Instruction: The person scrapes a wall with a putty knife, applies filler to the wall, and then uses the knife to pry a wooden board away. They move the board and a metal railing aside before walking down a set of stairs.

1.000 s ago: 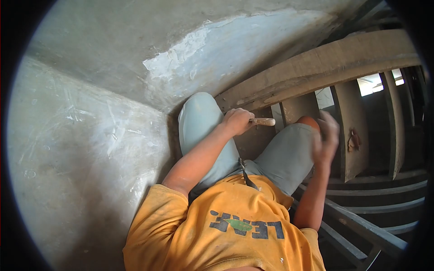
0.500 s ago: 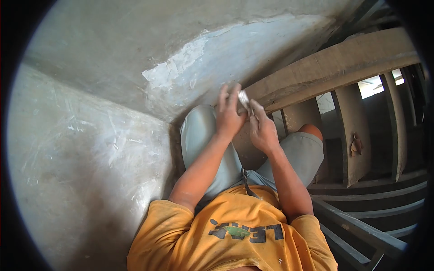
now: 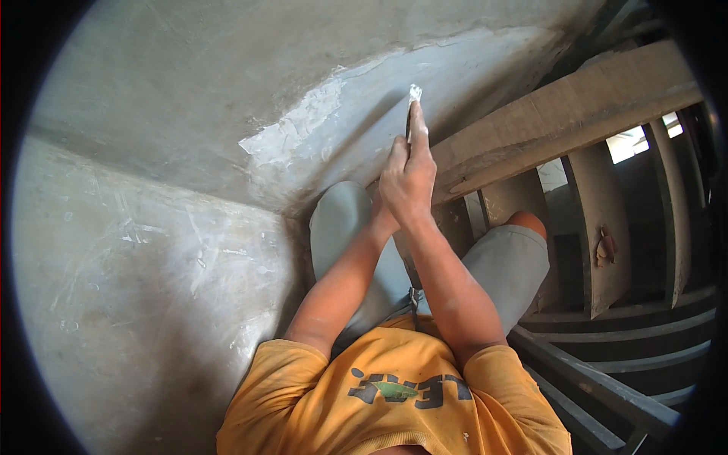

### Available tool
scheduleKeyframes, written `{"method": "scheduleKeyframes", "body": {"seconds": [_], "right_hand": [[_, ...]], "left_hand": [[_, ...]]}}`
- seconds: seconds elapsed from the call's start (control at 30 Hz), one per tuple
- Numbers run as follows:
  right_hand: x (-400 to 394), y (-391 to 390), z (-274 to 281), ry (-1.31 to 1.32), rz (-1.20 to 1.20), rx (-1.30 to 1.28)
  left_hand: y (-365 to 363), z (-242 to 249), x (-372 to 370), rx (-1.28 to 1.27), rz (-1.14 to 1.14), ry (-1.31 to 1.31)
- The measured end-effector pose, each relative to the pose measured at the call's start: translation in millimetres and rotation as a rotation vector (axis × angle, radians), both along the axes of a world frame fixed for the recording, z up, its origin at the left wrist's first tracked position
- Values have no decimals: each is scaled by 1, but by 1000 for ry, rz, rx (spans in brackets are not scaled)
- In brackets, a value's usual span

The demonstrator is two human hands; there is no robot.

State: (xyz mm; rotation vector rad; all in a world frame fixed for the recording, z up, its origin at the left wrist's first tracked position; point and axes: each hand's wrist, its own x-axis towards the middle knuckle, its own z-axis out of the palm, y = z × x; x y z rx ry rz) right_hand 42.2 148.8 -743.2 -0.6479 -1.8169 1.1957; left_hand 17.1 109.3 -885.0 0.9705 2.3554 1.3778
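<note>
My right hand (image 3: 411, 171) is closed on a thin, dark-edged tool (image 3: 409, 125), its index finger stretched along it. White paste (image 3: 415, 93) sits at the tool's far end, in front of the wall. Behind the right hand and largely covered by it is my left hand (image 3: 381, 214); its fingers are hidden. Ahead is a wall patch (image 3: 364, 114), smooth and bluish grey, with a rough whitish edge (image 3: 303, 114) on its left side.
A plain grey wall (image 3: 152, 273) stands close on the left. To the right, a wooden beam (image 3: 561, 114) slopes upward above several upright boards (image 3: 599, 227). Metal bars (image 3: 607, 387) run at the lower right. My bent knees are below the hands.
My right hand has moved up and left, carrying the tool with paste toward the wall patch. The left hand has dropped slightly and is now mostly behind the right.
</note>
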Motion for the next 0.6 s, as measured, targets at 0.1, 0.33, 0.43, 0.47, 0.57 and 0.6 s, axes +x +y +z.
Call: {"method": "scheduleKeyframes", "body": {"seconds": [0.1, 0.33, 0.43, 0.47, 0.57, 0.6], "right_hand": [[-5, 10, 2, -9, -30, 167], [1, 15, -4, 9, -36, 207], [-7, 34, 17, 41, -36, 90], [-10, 35, 37, 27, -50, -37], [-7, 32, 23, 65, -8, 125], [1, 25, 22, -51, 12, 39]], "left_hand": [[1, -3, 0, -70, -15, -104], [17, -37, -18, 25, -88, 175], [15, -33, -18, 44, -126, 100], [8, -9, -16, -115, -153, 15], [0, -5, -12, -144, -153, 70], [5, -9, -13, 1, -119, 206]]}}
